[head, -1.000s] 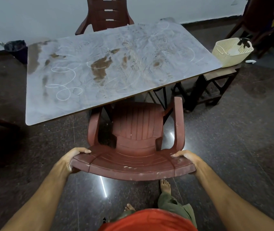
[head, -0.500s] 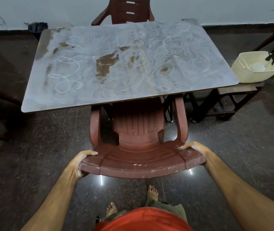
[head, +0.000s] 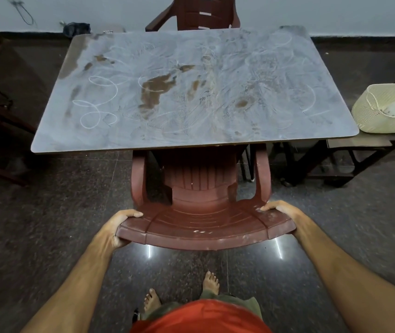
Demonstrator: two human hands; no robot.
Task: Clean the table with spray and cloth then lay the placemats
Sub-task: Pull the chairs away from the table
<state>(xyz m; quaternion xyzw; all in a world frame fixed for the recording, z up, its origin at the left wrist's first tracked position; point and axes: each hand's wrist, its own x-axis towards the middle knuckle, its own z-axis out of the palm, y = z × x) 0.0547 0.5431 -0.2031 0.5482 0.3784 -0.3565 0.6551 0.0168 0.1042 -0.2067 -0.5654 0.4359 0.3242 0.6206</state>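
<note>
While your left hand [head: 116, 228] curls round the left end of the maroon chair [head: 201, 212] back and your right hand [head: 281, 210] grips its right end, the chair's seat sits tucked under the near edge of the table [head: 275, 75]. That grey top is smeared with brown stains and white chalk loops. A cream basket [head: 372, 111] rests on a dark stool [head: 360, 150] just right of the table, and a second chair [head: 191, 15] stands at the far side.
</note>
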